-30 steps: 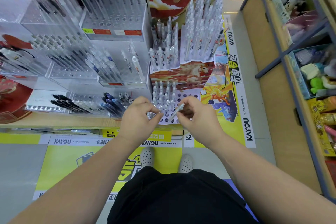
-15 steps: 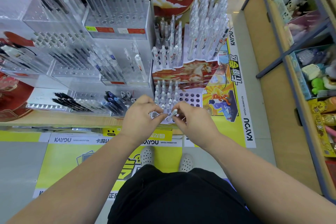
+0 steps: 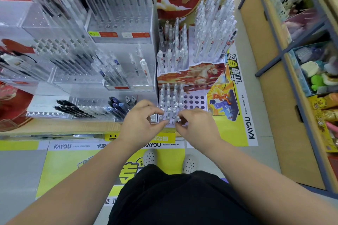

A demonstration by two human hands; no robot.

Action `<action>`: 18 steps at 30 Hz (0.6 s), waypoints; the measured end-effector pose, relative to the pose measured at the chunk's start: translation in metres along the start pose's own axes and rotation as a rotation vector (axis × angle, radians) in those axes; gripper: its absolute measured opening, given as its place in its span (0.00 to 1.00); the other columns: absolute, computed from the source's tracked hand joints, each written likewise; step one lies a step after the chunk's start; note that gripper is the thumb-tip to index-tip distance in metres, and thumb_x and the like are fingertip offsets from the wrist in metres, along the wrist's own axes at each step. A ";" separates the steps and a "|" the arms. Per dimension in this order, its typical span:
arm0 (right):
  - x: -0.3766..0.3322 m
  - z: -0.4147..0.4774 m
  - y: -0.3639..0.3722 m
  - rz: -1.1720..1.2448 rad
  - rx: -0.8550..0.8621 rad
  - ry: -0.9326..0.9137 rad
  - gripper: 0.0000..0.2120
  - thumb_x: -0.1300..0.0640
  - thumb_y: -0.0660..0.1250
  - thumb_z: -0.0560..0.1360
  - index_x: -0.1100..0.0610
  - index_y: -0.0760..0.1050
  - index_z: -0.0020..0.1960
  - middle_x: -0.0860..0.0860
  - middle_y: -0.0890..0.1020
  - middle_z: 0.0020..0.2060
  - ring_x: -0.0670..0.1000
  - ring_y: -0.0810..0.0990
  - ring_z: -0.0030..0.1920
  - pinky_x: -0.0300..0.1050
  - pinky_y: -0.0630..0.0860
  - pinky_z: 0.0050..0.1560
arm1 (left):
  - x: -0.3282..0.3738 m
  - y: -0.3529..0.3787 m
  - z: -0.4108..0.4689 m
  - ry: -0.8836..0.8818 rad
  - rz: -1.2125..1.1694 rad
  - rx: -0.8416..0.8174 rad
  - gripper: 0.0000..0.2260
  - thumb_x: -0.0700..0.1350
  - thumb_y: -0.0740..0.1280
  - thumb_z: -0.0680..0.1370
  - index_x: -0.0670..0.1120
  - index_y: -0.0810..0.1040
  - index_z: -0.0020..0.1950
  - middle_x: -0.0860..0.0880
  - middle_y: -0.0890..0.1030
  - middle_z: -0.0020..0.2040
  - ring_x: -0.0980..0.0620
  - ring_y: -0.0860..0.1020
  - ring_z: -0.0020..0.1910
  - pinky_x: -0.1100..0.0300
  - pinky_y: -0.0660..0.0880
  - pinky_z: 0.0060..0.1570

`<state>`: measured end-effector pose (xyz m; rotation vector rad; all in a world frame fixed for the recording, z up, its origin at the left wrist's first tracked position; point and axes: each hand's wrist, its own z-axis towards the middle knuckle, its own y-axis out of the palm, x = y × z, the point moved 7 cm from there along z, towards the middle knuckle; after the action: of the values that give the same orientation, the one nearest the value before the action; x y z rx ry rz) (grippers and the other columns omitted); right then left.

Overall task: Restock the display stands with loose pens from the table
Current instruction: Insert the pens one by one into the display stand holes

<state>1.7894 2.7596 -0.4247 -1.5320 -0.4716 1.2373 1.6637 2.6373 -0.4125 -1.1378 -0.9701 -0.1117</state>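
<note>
A tiered cardboard pen stand (image 3: pixel 194 99) sits at the table's right end; its bottom tier has rows of holes, with clear pens (image 3: pixel 171 97) filling the left half and open holes on the right. My right hand (image 3: pixel 197 126) pinches the top of a clear pen (image 3: pixel 177 119) that stands upright in the front row. My left hand (image 3: pixel 139 122) is beside it at the stand's front left corner, thumb and forefinger curled around the top of a standing pen (image 3: pixel 161 113). The fingertips of both hands nearly meet.
Clear acrylic stands (image 3: pixel 118 33) full of pens fill the table to the left, with dark pens (image 3: pixel 73 108) in the lowest row. Taller clear pens (image 3: pixel 214 33) stand in the cardboard stand's upper tiers. A wooden shelf (image 3: pixel 270 71) with toys lines the aisle on the right.
My right hand tipped the slanted pen upright and lowered it into a front-row hole. The left hand stayed at the stand's front left corner. My view moved slightly closer.
</note>
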 end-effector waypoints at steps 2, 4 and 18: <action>0.002 -0.003 -0.001 0.090 0.010 0.063 0.10 0.49 0.74 0.69 0.53 0.83 0.47 0.45 0.82 0.33 0.52 0.80 0.37 0.44 0.72 0.37 | 0.002 0.002 0.004 0.046 -0.002 -0.038 0.10 0.48 0.81 0.70 0.48 0.87 0.49 0.60 0.73 0.41 0.64 0.73 0.34 0.71 0.69 0.39; 0.002 -0.006 -0.005 0.162 0.038 0.131 0.13 0.48 0.72 0.69 0.52 0.83 0.51 0.44 0.83 0.35 0.50 0.81 0.40 0.44 0.76 0.39 | 0.005 0.006 0.007 0.098 0.003 -0.081 0.10 0.50 0.78 0.70 0.48 0.88 0.49 0.57 0.74 0.38 0.61 0.73 0.33 0.64 0.73 0.38; -0.021 -0.006 -0.018 0.105 0.078 0.173 0.06 0.54 0.69 0.76 0.54 0.84 0.48 0.47 0.85 0.40 0.51 0.80 0.40 0.50 0.79 0.39 | 0.012 0.018 0.023 0.220 0.016 -0.230 0.08 0.51 0.77 0.74 0.48 0.86 0.48 0.61 0.66 0.32 0.52 0.73 0.35 0.58 0.71 0.38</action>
<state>1.7922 2.7462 -0.4003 -1.5974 -0.2299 1.1770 1.6668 2.6680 -0.4150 -1.3135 -0.7648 -0.3357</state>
